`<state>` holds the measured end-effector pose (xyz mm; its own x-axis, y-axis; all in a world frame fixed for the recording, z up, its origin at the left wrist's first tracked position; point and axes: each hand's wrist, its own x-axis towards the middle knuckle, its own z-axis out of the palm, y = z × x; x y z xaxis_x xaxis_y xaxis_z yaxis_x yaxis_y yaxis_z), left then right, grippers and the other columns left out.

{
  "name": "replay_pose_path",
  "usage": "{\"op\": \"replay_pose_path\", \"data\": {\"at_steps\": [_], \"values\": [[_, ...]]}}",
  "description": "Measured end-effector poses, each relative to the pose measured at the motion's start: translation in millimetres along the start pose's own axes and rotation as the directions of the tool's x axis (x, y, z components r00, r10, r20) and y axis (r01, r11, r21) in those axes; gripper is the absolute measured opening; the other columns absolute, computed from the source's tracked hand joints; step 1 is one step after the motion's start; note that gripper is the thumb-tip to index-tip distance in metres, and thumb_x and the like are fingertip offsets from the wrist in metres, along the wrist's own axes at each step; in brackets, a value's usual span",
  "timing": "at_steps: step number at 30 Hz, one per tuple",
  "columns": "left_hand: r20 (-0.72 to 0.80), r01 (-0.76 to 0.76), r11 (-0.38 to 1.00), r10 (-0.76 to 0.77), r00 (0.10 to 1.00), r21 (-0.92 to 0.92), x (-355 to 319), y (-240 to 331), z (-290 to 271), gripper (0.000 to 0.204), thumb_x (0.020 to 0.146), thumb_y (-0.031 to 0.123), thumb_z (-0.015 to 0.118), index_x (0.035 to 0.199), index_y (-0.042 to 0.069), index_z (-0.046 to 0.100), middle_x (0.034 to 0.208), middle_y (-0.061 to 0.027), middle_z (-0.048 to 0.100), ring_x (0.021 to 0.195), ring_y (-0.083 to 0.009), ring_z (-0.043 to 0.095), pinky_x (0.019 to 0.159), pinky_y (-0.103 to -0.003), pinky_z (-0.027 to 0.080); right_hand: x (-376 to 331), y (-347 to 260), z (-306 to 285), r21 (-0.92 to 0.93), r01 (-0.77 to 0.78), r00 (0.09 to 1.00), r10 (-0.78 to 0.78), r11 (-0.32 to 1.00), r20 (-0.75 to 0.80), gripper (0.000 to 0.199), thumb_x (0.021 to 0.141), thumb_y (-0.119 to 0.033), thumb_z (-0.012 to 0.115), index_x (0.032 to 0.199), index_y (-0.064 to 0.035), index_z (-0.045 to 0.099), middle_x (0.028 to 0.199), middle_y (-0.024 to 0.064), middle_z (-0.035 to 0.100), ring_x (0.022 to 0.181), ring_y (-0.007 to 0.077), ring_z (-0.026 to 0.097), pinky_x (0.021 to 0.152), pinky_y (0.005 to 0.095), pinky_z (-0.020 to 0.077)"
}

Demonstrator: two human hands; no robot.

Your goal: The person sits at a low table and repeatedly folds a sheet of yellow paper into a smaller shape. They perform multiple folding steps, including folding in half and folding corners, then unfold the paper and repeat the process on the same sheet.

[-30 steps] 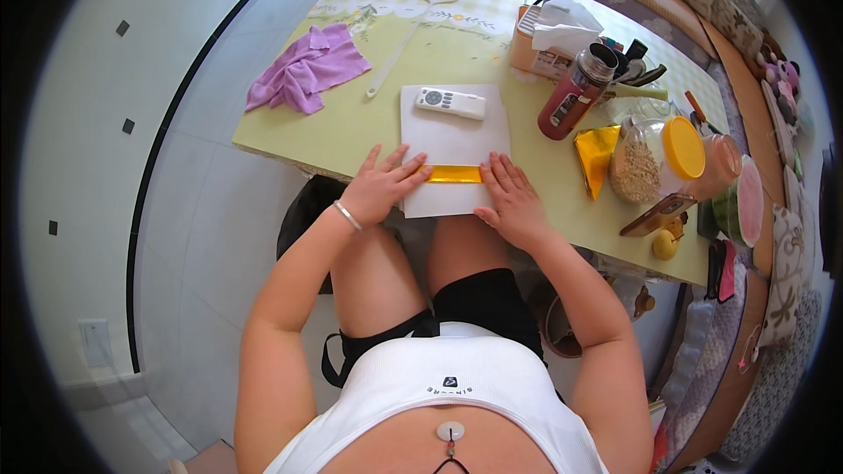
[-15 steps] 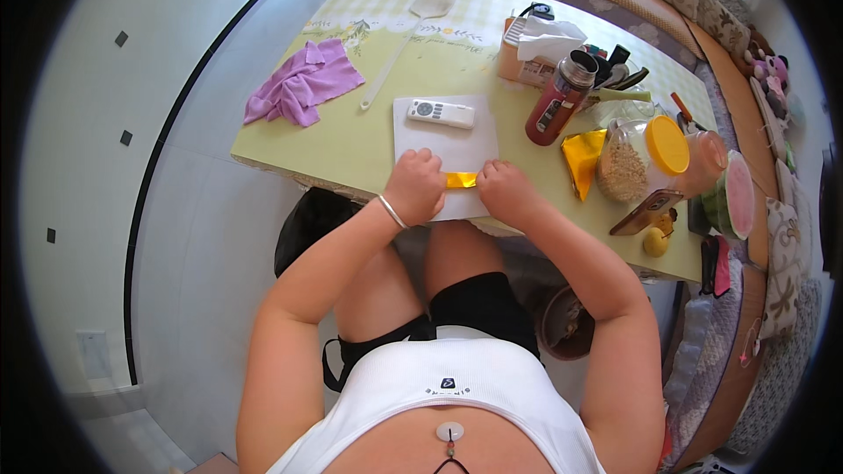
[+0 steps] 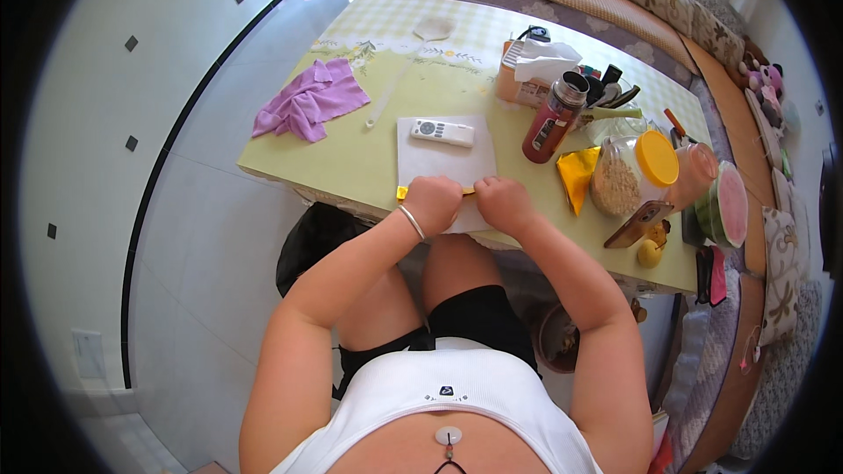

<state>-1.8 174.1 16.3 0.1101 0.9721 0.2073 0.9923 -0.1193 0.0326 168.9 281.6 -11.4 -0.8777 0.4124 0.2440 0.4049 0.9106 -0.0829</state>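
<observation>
My left hand (image 3: 432, 202), with a silver bangle at its wrist, is closed on a narrow strip of shiny gold foil (image 3: 401, 193). One end of the strip sticks out past the left side of that hand, and a thin bit shows between my hands. Close beside it, my right hand (image 3: 502, 204) pinches the strip's right end. My fingers hide most of the foil. Both hands are over the near part of a white sheet of paper (image 3: 439, 165) at the table's front edge. A white remote control (image 3: 443, 132) lies across the sheet's far part.
On the right stand a maroon thermos flask (image 3: 551, 123), a gold foil piece (image 3: 577, 177), a yellow-lidded jar (image 3: 617, 184), a phone (image 3: 638, 225), a yellow fruit (image 3: 650, 253) and cut watermelon (image 3: 725, 204). Farther left lie a purple cloth (image 3: 312, 101) and a pale fly swatter (image 3: 432, 29).
My left hand has moved right along the gold strip, closer to my right hand. The strip's left end now shows beyond it, and less foil shows between my hands. The view has shifted slightly.
</observation>
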Motion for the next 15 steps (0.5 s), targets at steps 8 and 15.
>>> {"op": "replay_pose_path", "data": {"at_steps": [8,15], "values": [[-0.156,0.133,0.991,-0.129,0.979,0.013,11,-19,8,0.010,0.083,0.011,0.059,0.076,0.009,0.066,0.073,-0.0120,0.066,0.066,-0.0327,0.069,0.059,-0.044,0.056,6,0,-27,0.220,-0.069,0.961,0.125,0.973,-0.247,0.068,0.079,-0.021,0.076,0.140,-0.0038,0.049,0.131,0.0225,0.060,0.119,0.0356,0.060,0.100,0.0436,0.0490],[-0.345,0.008,0.882,-0.193,0.919,-0.471,0,-61,-77,0.013,0.086,0.002,0.067,0.095,0.003,0.075,0.089,-0.0161,0.071,0.082,-0.0332,0.069,0.073,-0.037,0.056,-5,28,3,0.601,-0.242,0.853,0.462,0.761,-0.241,0.109,0.074,-0.014,0.085,0.159,-0.0018,0.018,0.155,0.0268,0.037,0.145,0.0404,0.036,0.119,0.0434,0.0312]]}}
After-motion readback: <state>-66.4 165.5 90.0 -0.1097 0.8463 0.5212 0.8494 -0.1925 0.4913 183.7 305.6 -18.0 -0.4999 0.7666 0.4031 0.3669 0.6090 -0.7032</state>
